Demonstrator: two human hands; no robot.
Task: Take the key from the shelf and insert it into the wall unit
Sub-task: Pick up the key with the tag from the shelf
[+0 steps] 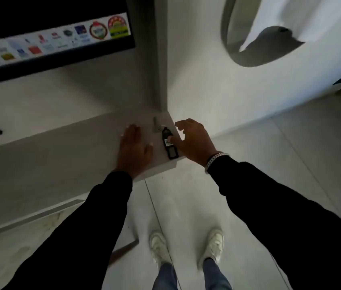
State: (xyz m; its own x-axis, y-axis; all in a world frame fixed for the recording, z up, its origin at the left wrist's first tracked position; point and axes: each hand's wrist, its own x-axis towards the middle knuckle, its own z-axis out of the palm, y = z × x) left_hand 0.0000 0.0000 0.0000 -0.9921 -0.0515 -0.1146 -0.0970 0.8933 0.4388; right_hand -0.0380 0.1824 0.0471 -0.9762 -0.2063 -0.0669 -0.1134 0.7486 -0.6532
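Note:
A metal key lies near the right corner of a pale grey shelf, joined by a ring to a black fob with a small label. My right hand hovers over the shelf's right edge, fingers curled and apart, thumb touching the fob. My left hand lies flat on the shelf just left of the fob, fingers spread, holding nothing. Both arms wear black sleeves; a silver bracelet sits on the right wrist. No wall unit is recognisable in view.
A dark screen with a strip of coloured stickers hangs above the shelf at left. A white wall stands right of the shelf, with a grey oval shape at top right. Below is tiled floor with my two pale shoes.

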